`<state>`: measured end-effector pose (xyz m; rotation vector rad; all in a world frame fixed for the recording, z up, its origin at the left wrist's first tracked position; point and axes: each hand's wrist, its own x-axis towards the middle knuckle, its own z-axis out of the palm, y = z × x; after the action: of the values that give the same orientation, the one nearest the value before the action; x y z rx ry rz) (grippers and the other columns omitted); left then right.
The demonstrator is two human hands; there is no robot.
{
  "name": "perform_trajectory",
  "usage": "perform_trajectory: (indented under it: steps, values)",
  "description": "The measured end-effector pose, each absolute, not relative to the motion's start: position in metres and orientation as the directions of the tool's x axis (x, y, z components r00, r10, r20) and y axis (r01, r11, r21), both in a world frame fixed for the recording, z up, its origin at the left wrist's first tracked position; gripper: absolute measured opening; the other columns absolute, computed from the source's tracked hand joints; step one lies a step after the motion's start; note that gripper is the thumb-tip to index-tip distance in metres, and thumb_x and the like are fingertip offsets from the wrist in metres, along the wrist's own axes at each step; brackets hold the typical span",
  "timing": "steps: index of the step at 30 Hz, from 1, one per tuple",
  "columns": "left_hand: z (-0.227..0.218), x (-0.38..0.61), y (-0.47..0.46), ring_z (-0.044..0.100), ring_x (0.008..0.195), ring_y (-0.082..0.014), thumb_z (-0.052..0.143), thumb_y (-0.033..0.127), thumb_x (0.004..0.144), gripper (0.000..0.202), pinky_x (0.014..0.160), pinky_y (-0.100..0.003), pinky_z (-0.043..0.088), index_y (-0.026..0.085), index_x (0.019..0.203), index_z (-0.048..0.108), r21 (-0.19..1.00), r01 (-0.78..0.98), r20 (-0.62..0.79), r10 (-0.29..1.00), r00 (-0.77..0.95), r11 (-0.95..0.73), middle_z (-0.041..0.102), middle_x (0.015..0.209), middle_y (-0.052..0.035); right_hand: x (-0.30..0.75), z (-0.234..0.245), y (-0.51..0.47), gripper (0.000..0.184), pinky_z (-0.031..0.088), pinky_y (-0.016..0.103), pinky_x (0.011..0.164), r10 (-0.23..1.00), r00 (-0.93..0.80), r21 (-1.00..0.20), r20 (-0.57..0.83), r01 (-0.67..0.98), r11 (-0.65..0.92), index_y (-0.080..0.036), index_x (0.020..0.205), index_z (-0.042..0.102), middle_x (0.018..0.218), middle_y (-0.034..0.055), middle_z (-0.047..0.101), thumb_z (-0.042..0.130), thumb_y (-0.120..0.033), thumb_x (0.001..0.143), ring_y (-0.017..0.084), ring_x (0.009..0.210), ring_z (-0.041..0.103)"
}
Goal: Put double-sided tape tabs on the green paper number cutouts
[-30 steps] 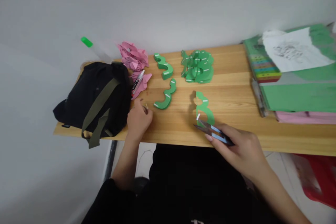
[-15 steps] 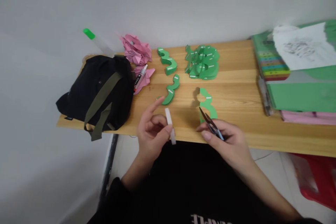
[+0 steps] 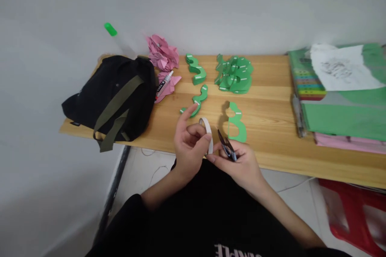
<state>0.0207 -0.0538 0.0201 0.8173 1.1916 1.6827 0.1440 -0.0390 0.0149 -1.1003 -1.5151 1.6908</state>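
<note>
My left hand (image 3: 189, 150) grips a narrow roll of white tape (image 3: 208, 127) between thumb and fingers, its index finger stretched out. In my right hand (image 3: 243, 164) lies a small pair of snips (image 3: 226, 147), dark blades pointing up and away from me. The right thumb and index fingertip meet at the lower edge of the tape roll. Just beyond the snips stands a green scalloped paper cutout (image 3: 240, 128) with a short white strip on it. Another green wavy piece (image 3: 201, 97) lies past my left index finger, partly hidden by it.
A green wavy stack (image 3: 197, 73) and a pile of green cutouts (image 3: 238, 74) lie farther back. Left are crumpled pink paper (image 3: 163, 53), a glue tube (image 3: 163, 86) and a black bag (image 3: 120, 96). Right are green sheets (image 3: 343, 116); below, a red stool (image 3: 352, 213).
My right hand has moved left with the snips, up to the tape roll. My left hand has shifted right and turned the roll so its ring shape shows.
</note>
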Motion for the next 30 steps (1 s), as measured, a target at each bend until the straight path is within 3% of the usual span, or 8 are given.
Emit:
perform_trajectory:
  steps: [6,8,14,17,21,25,27,30]
  values:
    - [0.026,0.014,-0.043,0.035,0.033,-0.0031,0.061,0.014,0.075,0.039,0.036,-0.014,0.029,0.022,0.113,0.06,0.91,-0.415,-0.153,0.925,-0.346,-0.005,0.04,0.041,0.0138,0.15,0.015,-0.042,0.019,0.028,0.021,0.042,0.863,-0.501,-0.989,-0.066,0.145,0.008,-0.017,0.064,0.063,0.049,-0.0064,0.039,0.07,-0.033,0.074,0.006,0.045,0.029]
    - [0.026,0.009,-0.043,0.042,0.035,-0.0044,0.061,0.02,0.079,0.033,0.038,-0.015,0.035,0.02,0.112,0.06,0.927,-0.375,-0.141,0.932,-0.334,0.006,0.048,0.043,0.0119,0.152,0.014,-0.043,0.019,0.029,0.021,0.043,0.876,-0.48,-0.988,-0.031,0.148,0.047,-0.017,0.064,0.063,0.05,-0.0057,0.042,0.069,-0.031,0.075,0.006,0.045,0.031]
    - [0.027,0.002,-0.07,0.069,0.068,-0.0138,0.068,0.029,0.081,0.055,0.068,-0.026,0.055,0.022,0.13,0.045,0.989,-0.139,0.044,0.993,-0.112,-0.06,0.072,0.077,0.0001,0.151,0.006,-0.043,0.018,0.033,0.02,0.043,0.902,-0.43,-0.982,0.037,0.153,0.114,-0.016,0.062,0.064,0.05,-0.0044,0.049,0.069,-0.028,0.074,0.006,0.045,0.038]
    - [0.024,-0.008,-0.083,0.07,0.076,-0.0141,0.069,0.022,0.08,0.064,0.073,-0.025,0.054,0.021,0.136,0.038,0.985,0.15,0.116,0.97,-0.214,-0.084,0.071,0.08,-0.0004,0.148,-0.002,-0.043,0.013,0.039,0.02,0.045,0.907,-0.421,-0.983,0.008,0.163,0.085,-0.016,0.073,0.069,0.055,-0.0024,0.059,0.07,-0.03,0.074,0.008,0.046,0.047]
    - [0.003,-0.047,-0.073,0.068,0.074,-0.0162,0.064,0.021,0.082,0.058,0.073,-0.029,0.054,0.019,0.136,0.041,0.714,0.698,0.292,0.882,-0.371,0.057,0.071,0.086,-0.0025,0.151,-0.009,-0.039,0.021,0.049,0.024,0.051,0.94,-0.334,-0.946,0.061,0.28,0.161,-0.017,0.085,0.071,0.067,0.0014,0.07,0.071,-0.035,0.075,0.013,0.054,0.061]
    - [-0.016,-0.078,-0.051,0.067,0.082,-0.0263,0.06,0.019,0.08,0.044,0.076,-0.038,0.052,0.01,0.123,0.056,0.352,0.912,0.32,0.889,-0.327,0.209,0.07,0.09,-0.0124,0.165,-0.004,-0.033,0.019,0.05,0.023,0.051,0.913,-0.287,-0.781,0.29,0.48,0.399,-0.017,0.084,0.071,0.067,0.0026,0.073,0.066,-0.036,0.081,0.014,0.052,0.065]
    - [-0.013,-0.074,-0.047,0.065,0.087,-0.0268,0.059,0.022,0.083,0.035,0.079,-0.039,0.051,0.01,0.115,0.061,0.311,0.939,0.432,0.858,-0.279,0.148,0.068,0.095,-0.0148,0.174,0.002,-0.032,0.018,0.049,0.022,0.05,0.867,-0.323,-0.668,0.381,0.552,0.499,-0.017,0.088,0.07,0.069,0.0034,0.074,0.061,-0.033,0.085,0.014,0.053,0.066]
    - [0.005,-0.052,-0.051,0.061,0.076,-0.0173,0.055,0.025,0.089,0.019,0.072,-0.03,0.051,0.015,0.1,0.066,0.457,0.885,0.501,0.847,-0.177,-0.086,0.066,0.088,-0.0078,0.183,0.012,-0.032,0.02,0.048,0.023,0.049,0.784,-0.395,-0.506,0.478,0.606,0.614,-0.017,0.088,0.069,0.07,0.0049,0.074,0.053,-0.028,0.09,0.015,0.055,0.068]
